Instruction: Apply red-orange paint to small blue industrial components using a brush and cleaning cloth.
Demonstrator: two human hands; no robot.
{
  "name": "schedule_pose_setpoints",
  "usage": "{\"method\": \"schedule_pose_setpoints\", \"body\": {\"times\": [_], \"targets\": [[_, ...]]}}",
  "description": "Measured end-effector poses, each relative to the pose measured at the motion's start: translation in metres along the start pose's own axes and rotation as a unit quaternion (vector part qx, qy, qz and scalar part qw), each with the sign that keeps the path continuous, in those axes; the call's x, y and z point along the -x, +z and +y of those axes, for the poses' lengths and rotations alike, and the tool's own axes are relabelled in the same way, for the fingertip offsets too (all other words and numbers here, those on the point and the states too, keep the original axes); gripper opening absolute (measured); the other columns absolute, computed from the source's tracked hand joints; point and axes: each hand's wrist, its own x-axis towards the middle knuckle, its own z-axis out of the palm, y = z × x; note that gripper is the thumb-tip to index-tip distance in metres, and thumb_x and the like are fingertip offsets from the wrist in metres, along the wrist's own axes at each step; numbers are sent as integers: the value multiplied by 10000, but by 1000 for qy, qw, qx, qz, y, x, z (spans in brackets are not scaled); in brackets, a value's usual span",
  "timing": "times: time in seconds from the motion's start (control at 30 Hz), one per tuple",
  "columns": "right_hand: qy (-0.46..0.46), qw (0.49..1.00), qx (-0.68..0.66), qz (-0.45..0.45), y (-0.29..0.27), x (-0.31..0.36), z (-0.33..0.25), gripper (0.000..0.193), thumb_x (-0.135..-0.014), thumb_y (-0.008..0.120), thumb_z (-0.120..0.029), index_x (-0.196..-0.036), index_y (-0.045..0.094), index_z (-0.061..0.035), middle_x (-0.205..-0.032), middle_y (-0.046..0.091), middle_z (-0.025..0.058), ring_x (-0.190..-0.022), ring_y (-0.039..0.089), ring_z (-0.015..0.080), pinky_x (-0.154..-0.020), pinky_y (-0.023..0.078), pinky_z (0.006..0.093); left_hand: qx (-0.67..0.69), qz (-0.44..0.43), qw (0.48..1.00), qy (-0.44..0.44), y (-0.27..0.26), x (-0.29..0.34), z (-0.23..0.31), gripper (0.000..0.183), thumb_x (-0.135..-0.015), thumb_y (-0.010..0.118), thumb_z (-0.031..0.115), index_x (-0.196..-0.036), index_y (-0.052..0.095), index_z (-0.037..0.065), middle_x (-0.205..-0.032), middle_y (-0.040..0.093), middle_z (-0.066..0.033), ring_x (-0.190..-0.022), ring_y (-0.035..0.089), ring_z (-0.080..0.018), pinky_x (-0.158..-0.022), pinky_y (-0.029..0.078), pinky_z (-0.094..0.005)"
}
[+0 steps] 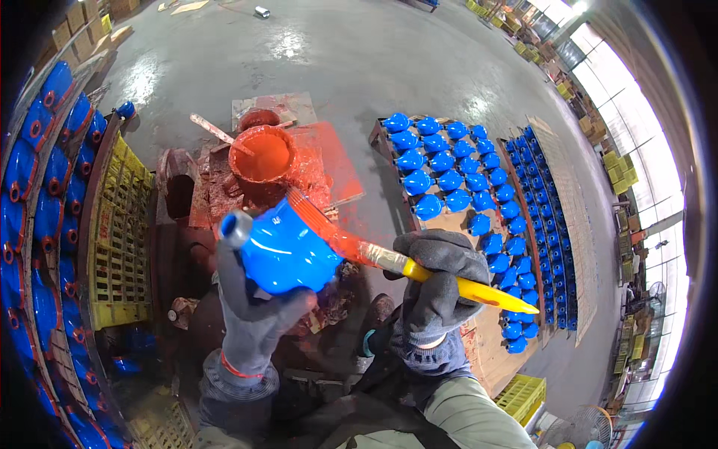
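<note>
My left hand [253,325], in a grey glove, holds up a glossy blue rounded metal casting [288,262] by its underside. A bare grey neck sticks out at the casting's upper left. In my right hand [441,288], also gloved, is a paintbrush [385,257] with a yellow handle, gripped near its metal band. Red paint coats the bristles, which lie against the casting's upper right edge. Just beyond the casting stands a bucket [290,170] of red paint, with a paint-smeared stick [212,128] leaning in it.
The bucket stands on a red-splattered board [336,161]. On the right, a low table [456,224] bears rows of blue castings, with a rack [550,224] of more behind. Shelves of blue castings [48,176] and a yellow crate [120,232] flank my left.
</note>
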Motion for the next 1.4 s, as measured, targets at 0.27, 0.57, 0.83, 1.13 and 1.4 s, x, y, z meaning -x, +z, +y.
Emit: {"method": "schedule_pose_setpoints", "body": {"times": [0.27, 0.57, 0.83, 1.13, 1.4], "targets": [[6, 997, -72, 13, 5, 0, 13, 430, -913, 645, -415, -883, 624, 14, -846, 643, 207, -698, 657, 285, -612, 559, 366, 539, -82, 793, -271, -3, -9, -21, 924, -858, 680, 524, -1479, 256, -14, -1425, 439, -249, -1256, 517, -350, -1038, 475, -497], [173, 940, -292, -15, 4, -3, 35, 359, -934, 634, -381, -973, 541, -37, -933, 539, 106, -867, 524, 216, -763, 441, 367, 686, -153, 611, -363, 6, -9, -5, 960, -818, 565, 741, -1489, 289, 113, -1211, 555, -362, -912, 675, -432, -740, 606, -489], [306, 793, -525, -49, -5, 0, 77, 338, -955, 561, -323, -1123, 502, -35, -1060, 550, 107, -950, 604, 210, -814, 495, 341, 681, -243, 560, -405, 17, 4, -18, 1069, -761, 639, 734, -1498, 214, 87, -1016, 593, -246, -675, 642, -286, -530, 528, -364], [309, 612, -725, -67, -4, 4, 112, 268, -892, 595, -220, -1101, 526, -67, -1078, 580, 130, -1015, 623, 320, -885, 528, 432, 680, -266, 426, -534, 37, 38, -5, 873, -864, 566, 634, -1455, 337, 33, -994, 590, -224, -693, 629, -273, -543, 523, -374], [298, 565, -766, -70, 6, 10, 102, 255, -864, 612, -209, -1065, 527, -77, -1028, 578, 121, -1000, 622, 331, -862, 535, 438, 714, -237, 315, -579, 42, 54, -2, 963, -771, 623, 731, -1373, 423, 6, -1118, 595, -224, -888, 637, -303, -666, 549, -402]]}}
